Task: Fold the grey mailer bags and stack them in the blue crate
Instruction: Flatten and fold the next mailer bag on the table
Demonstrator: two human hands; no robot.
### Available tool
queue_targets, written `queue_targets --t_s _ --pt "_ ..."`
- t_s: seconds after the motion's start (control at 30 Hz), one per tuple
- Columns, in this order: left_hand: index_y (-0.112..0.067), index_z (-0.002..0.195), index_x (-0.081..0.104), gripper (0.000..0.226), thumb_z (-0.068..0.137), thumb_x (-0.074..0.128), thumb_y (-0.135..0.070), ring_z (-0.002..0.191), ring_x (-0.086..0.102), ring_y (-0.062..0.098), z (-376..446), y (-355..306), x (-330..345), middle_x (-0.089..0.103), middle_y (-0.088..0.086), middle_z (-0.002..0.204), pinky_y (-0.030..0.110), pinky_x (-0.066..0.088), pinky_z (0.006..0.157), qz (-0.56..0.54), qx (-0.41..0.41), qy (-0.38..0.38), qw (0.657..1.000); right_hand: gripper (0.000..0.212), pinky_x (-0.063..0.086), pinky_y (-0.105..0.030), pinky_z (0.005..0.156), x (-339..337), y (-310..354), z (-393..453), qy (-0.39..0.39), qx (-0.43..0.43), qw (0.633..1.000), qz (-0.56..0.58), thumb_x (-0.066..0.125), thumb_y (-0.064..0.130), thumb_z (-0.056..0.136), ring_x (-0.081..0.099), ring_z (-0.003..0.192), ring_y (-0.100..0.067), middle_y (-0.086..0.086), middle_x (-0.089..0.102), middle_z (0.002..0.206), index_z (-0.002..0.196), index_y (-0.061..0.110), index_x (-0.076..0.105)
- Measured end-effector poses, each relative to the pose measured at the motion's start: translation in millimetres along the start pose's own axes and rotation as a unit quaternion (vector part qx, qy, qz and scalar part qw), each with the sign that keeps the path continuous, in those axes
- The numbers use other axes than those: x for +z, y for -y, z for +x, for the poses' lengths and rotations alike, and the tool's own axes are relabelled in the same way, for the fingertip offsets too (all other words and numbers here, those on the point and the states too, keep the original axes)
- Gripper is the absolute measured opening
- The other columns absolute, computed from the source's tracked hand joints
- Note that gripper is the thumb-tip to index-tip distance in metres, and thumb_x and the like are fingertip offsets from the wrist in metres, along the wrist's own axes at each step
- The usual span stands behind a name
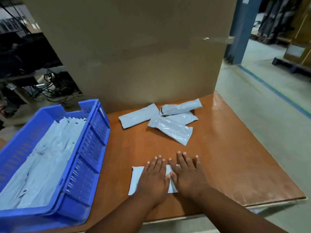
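**Flattening a fold beside the crate**

Warehouse floor and shelving show behind a tall cardboard box (134,47) that stands at the back of the brown table (227,148). Taking the blue crate (90,148) as the landmark: it sits at the table's left edge, already lined with rows of stacked grey bags (50,157), so a good part of the job looks done.

Just right of the crate's near end lies the folded bag (137,179) now being worked. Both hands lie on it side by side, palms down. The left hand (154,179) covers its middle, and the right hand (186,175) covers its right edge and spills onto the table. On each, the fingers are straight and slightly spread, gripping nothing; the two thumbs nearly meet. That flat, pressing pose probably serves to squeeze out air and set the crease so the bag stays thin enough to stack.

Further from the crate, toward the cardboard box, a loose pile of unfolded bags (168,121) waits, overlapping at odd angles, within reach for the next picks.

The likely next step is lifting the pressed bag left into the crate.
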State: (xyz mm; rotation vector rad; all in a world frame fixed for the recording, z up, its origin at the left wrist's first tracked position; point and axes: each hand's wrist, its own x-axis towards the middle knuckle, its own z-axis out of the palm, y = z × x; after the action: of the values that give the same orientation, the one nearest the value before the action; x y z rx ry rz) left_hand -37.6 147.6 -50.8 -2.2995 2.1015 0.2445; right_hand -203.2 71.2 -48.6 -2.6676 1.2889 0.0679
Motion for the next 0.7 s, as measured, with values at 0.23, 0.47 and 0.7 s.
queue_targets --t_s 0.23,0.47,0.7 --pt "-0.011 0.166 0.030 0.073 0.104 0.012 -0.045 0.163 0.016 0.024 -18.3 30.5 0.9 0.021 0.010 0.175 0.045 0.012 0.132 0.012 0.005 -0.038 0.999 0.067 -0.012 -0.052 0.127 -1.5 36.5 10.0 -0.020 -0.100 0.995 0.007 0.015 0.049 0.107 0.001 0.164 -0.026 -0.004 0.001 0.178 0.168 0.021 0.025" --pt "-0.014 0.165 0.035 0.065 0.107 0.027 -0.043 0.162 0.019 0.021 -29.6 57.6 18.0 0.024 0.007 0.175 0.039 0.004 0.133 -0.009 0.019 -0.051 0.999 0.064 0.000 -0.063 0.127 19.2 52.2 12.3 -0.012 -0.077 0.997 -0.016 0.016 0.055 0.107 0.010 0.163 -0.030 0.000 0.014 0.177 0.167 0.033 0.023" --pt "-0.020 0.169 0.017 0.070 0.107 0.014 -0.051 0.164 0.000 0.022 -32.3 63.3 20.3 0.006 0.005 0.178 0.050 0.006 0.132 -0.018 -0.003 -0.043 0.999 0.063 0.000 -0.068 0.125 18.5 56.9 12.5 -0.007 -0.055 0.997 -0.055 0.014 0.059 0.107 0.007 0.163 -0.034 -0.003 0.009 0.178 0.167 0.040 0.018"
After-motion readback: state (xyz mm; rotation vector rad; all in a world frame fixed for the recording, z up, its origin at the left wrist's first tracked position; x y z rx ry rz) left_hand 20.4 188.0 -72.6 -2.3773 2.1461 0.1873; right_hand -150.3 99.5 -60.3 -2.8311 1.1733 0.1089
